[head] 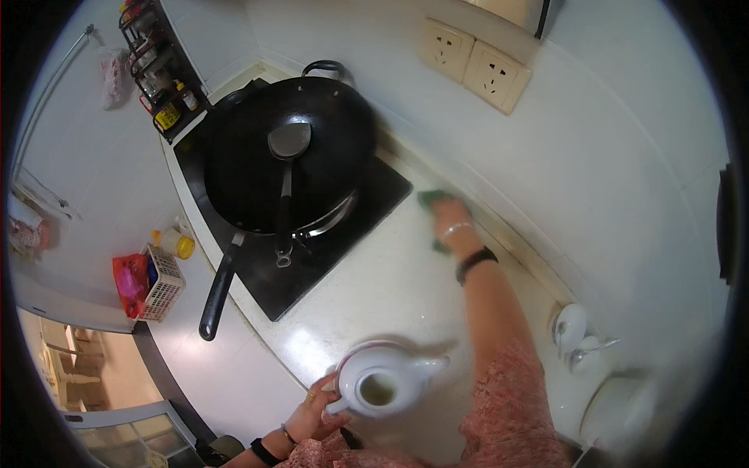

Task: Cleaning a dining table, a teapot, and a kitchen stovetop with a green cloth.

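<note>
My right hand [453, 217] presses a green cloth [432, 198] onto the white countertop [374, 286], close to the wall and the cooktop's corner; hand and cloth are blurred. At the counter's front, my left hand [319, 403] grips the handle of a white ceramic teapot [380, 383]. The teapot has no lid on and some liquid shows inside. A plate rim shows partly behind it. On the black cooktop [281, 289] sits a large black wok [333, 146], with a metal spatula [289, 140] lying in it.
The wok's long handle [219, 292] juts over the counter's front edge. White spoons and small dishes [570, 324] lie at the right by the wall, near a white round container [620, 409]. Wall sockets [497, 76] are above. A spice rack [167, 88] stands beyond the cooktop.
</note>
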Demonstrator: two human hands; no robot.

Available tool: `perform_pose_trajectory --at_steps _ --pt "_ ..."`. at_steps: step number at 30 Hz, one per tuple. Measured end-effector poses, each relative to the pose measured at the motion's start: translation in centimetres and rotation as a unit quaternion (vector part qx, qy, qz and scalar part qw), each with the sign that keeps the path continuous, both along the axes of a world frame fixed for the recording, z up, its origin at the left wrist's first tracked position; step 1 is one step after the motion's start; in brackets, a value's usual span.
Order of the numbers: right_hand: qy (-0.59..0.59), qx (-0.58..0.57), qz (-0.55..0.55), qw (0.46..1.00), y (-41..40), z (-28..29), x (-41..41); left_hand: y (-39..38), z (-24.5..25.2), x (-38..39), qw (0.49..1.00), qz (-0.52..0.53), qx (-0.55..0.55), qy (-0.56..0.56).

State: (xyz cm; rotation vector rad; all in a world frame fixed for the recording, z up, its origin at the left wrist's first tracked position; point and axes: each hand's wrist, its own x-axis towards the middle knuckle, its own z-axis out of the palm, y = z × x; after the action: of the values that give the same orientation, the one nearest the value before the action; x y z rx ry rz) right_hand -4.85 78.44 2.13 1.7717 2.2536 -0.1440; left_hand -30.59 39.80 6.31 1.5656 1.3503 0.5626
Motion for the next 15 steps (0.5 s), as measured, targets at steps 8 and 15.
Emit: perform_pose_trajectory --at_steps 8,15 --pt "0.018 0.026 -0.062 0.998 -15.3 0.9 7.3 1.1 0.9 0.8 0.940 0.110 -0.209 -0.247" --pt "0.040 0.028 -0.109 0.993 -39.4 0.8 9.1 4.5 0.3 6.0 0.928 0.068 -0.243 -0.275"
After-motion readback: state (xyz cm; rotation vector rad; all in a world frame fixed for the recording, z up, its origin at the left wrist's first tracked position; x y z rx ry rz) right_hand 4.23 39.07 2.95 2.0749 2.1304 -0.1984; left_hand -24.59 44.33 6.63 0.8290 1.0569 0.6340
